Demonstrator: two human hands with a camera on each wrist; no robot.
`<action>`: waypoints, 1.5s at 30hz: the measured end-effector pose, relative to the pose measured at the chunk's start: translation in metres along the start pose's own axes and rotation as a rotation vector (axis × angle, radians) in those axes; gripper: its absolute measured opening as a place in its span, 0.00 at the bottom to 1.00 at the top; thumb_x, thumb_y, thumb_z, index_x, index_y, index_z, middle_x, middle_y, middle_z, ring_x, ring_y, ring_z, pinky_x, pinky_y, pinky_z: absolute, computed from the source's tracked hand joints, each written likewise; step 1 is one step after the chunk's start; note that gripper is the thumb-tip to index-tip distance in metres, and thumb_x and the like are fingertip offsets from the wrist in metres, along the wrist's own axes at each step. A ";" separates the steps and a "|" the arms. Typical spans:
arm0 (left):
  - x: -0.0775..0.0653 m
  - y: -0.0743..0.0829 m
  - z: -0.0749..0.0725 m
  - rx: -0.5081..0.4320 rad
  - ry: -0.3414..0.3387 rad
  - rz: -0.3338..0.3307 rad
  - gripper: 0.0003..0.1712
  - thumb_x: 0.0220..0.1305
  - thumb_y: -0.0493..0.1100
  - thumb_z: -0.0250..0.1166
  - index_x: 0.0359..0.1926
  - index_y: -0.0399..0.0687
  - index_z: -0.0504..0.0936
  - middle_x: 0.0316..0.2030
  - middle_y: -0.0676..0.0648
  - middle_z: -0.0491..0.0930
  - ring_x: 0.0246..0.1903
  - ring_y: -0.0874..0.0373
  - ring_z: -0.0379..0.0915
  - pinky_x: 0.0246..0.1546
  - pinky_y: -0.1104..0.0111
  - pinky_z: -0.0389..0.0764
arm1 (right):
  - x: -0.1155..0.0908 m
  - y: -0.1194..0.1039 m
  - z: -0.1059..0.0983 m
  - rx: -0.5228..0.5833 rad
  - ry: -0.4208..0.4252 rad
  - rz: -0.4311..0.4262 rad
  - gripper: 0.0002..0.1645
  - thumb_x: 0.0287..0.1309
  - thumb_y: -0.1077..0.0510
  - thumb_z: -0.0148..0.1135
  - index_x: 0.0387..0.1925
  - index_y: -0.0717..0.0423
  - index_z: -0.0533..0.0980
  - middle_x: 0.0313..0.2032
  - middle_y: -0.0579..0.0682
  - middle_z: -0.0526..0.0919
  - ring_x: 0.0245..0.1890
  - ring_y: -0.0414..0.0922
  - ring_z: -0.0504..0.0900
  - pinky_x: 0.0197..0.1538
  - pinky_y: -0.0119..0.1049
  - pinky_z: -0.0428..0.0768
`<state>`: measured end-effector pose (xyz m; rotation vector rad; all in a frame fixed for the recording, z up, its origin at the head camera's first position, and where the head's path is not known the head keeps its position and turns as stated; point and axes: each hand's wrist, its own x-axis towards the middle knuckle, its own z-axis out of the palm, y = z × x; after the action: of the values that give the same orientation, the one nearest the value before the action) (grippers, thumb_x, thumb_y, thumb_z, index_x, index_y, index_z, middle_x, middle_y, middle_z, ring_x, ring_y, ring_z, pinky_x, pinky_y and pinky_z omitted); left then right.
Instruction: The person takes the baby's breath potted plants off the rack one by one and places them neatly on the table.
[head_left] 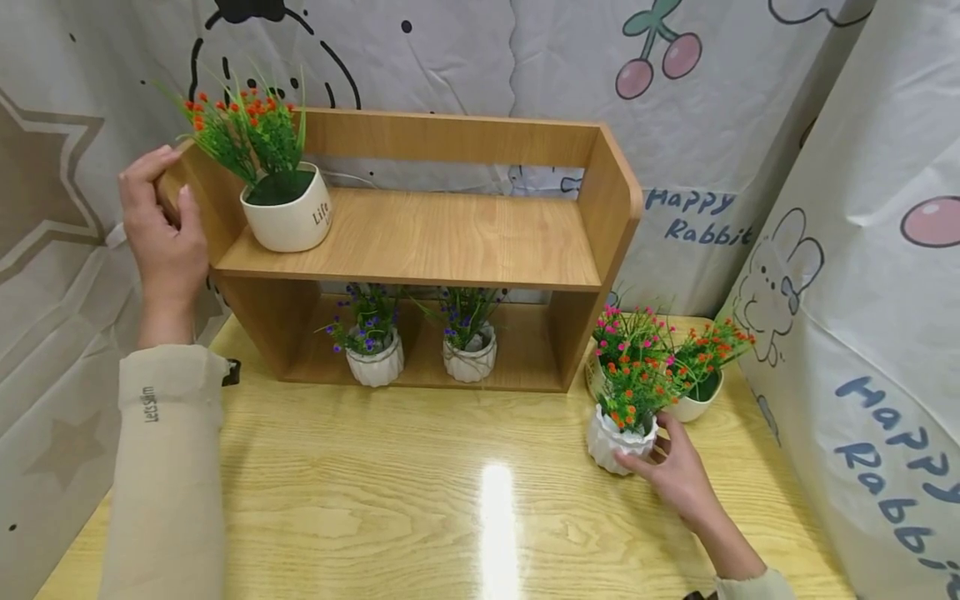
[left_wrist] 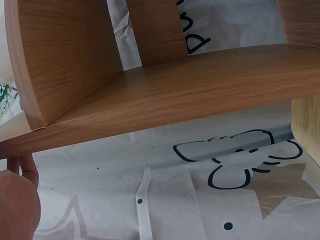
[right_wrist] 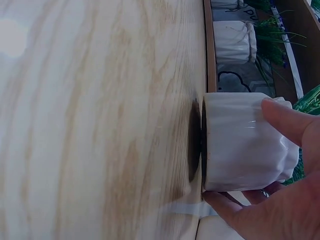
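Observation:
My left hand (head_left: 161, 225) grips the upper left side panel of a wooden shelf (head_left: 450, 237), its thumb on the front edge; in the left wrist view part of that hand (left_wrist: 20, 200) shows at the panel's edge. My right hand (head_left: 678, 471) holds a ribbed white flowerpot (head_left: 618, 442) with orange flowers (head_left: 633, 387), thumb on one side and fingers round the other. From the right wrist, the pot (right_wrist: 245, 142) has its base close over the table, a dark shadow beside it. A cream pot (head_left: 288, 212) with orange-red flowers stands on the upper board, at the left.
Two white pots, a left one (head_left: 375, 360) and a right one (head_left: 471, 354), with purple flowers stand on the lower shelf. Behind the held pot are pink flowers (head_left: 637, 325) and another cream pot (head_left: 697, 404) with orange flowers. Printed cloth (head_left: 450, 50) surrounds the wooden table (head_left: 375, 483).

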<state>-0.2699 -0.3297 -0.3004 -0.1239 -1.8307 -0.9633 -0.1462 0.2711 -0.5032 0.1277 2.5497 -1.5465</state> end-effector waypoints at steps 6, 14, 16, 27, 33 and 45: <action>-0.001 0.004 -0.002 -0.003 0.000 -0.003 0.21 0.73 0.35 0.51 0.64 0.45 0.77 0.66 0.52 0.73 0.69 0.63 0.66 0.71 0.72 0.64 | 0.001 0.002 0.002 -0.005 0.018 -0.001 0.57 0.53 0.59 0.79 0.75 0.68 0.54 0.71 0.73 0.65 0.69 0.71 0.70 0.65 0.53 0.77; -0.002 0.008 -0.005 0.009 0.006 -0.023 0.21 0.74 0.35 0.50 0.64 0.46 0.76 0.66 0.50 0.72 0.69 0.63 0.65 0.72 0.71 0.64 | 0.002 -0.001 0.002 0.008 0.009 0.027 0.59 0.51 0.58 0.81 0.76 0.67 0.55 0.70 0.73 0.67 0.69 0.69 0.71 0.61 0.43 0.81; -0.002 0.009 -0.005 0.018 0.008 -0.040 0.21 0.75 0.35 0.50 0.65 0.46 0.75 0.67 0.50 0.72 0.69 0.63 0.65 0.73 0.71 0.64 | 0.003 -0.002 0.001 0.005 0.005 0.029 0.60 0.51 0.57 0.81 0.76 0.67 0.54 0.70 0.73 0.67 0.69 0.69 0.71 0.60 0.42 0.82; 0.000 0.003 -0.006 0.002 0.014 -0.002 0.22 0.72 0.35 0.51 0.63 0.46 0.77 0.65 0.52 0.73 0.68 0.63 0.66 0.71 0.73 0.64 | 0.001 -0.003 0.006 0.002 0.003 0.032 0.60 0.53 0.58 0.79 0.77 0.67 0.52 0.71 0.74 0.64 0.70 0.71 0.68 0.69 0.57 0.73; -0.002 -0.004 -0.005 0.006 0.005 -0.008 0.21 0.73 0.36 0.51 0.63 0.46 0.77 0.65 0.52 0.73 0.69 0.63 0.66 0.72 0.72 0.63 | -0.003 -0.004 0.004 0.038 0.009 0.015 0.63 0.53 0.61 0.79 0.79 0.65 0.48 0.75 0.73 0.57 0.74 0.72 0.60 0.74 0.59 0.64; 0.004 -0.016 0.001 0.036 0.000 -0.011 0.21 0.74 0.37 0.52 0.64 0.48 0.76 0.66 0.51 0.72 0.69 0.63 0.65 0.71 0.74 0.63 | -0.036 -0.051 -0.006 0.049 0.373 -0.278 0.68 0.44 0.70 0.81 0.81 0.50 0.52 0.72 0.55 0.65 0.72 0.44 0.67 0.67 0.16 0.65</action>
<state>-0.2800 -0.3413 -0.3061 -0.0923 -1.8489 -0.9377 -0.1195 0.2528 -0.4495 0.0760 2.9192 -1.8367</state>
